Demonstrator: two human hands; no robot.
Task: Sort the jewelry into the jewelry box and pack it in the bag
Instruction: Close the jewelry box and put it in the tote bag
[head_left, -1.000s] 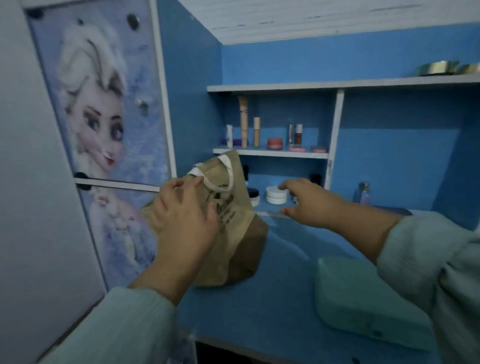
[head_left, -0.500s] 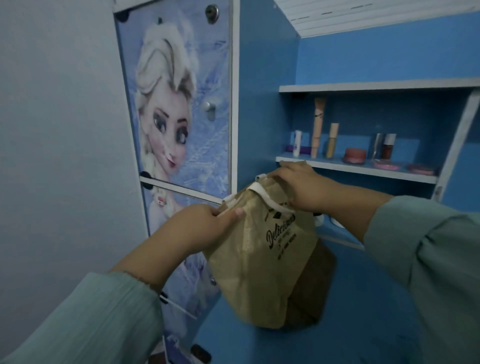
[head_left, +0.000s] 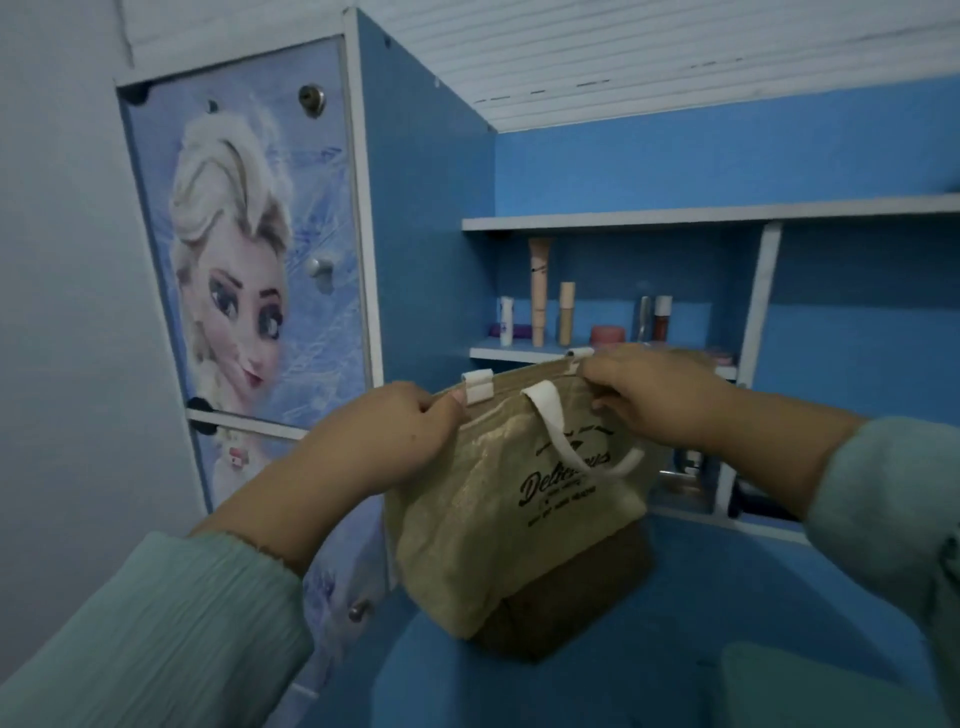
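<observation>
A tan fabric bag (head_left: 483, 530) with white handles and black lettering stands upright on the blue desk (head_left: 623, 686), its brown base on the surface. My left hand (head_left: 384, 436) pinches the left end of the bag's top edge. My right hand (head_left: 649, 400) grips the right end of that edge, near a white tab. The top edge is stretched between both hands. A corner of the mint-green jewelry box (head_left: 789, 686) shows at the bottom right, on the desk. No loose jewelry is in view.
A cupboard door (head_left: 244, 270) with a cartoon picture and metal knobs stands to the left of the bag. Behind the bag, a white-edged shelf (head_left: 519, 354) carries several cosmetic tubes and jars. A higher shelf (head_left: 675, 214) runs above it.
My right hand left the jars at the back and took hold of the bag's top. Both hands now hold opposite ends of its top edge, and the bag stands straighter.
</observation>
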